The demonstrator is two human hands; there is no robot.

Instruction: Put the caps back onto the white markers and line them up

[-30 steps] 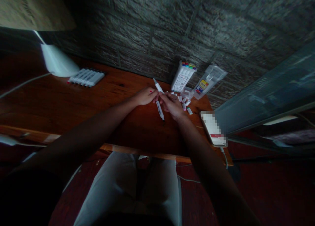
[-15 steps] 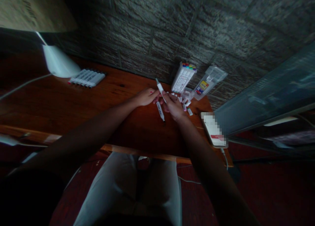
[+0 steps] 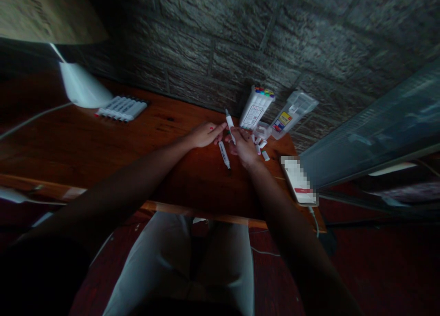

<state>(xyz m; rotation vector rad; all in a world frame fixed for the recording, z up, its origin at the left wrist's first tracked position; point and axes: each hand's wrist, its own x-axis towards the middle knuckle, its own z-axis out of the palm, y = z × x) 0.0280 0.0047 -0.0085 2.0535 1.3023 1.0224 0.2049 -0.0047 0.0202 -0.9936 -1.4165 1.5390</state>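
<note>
My right hand is closed around a white marker, whose grey end points up and away from me. Close by on the left, my left hand has its thumb reaching toward that marker, while its other fingers curl underneath. A small green spot shows between the hands; I cannot make out what it belongs to. Below the left fingertips is a second white marker with dark print, its top end by those fingers; whether they grip it is unclear. Several loose white marker caps lie beside my right hand.
A clear case of coloured markers stands by the stone wall, with an open transparent case beside it. A row of white markers lies near the lamp base. A phone sits at the table's right edge.
The marker in my right hand has shifted slightly right and tilted more upright, away from my left thumb. My left hand and the lower marker stay almost in place.
</note>
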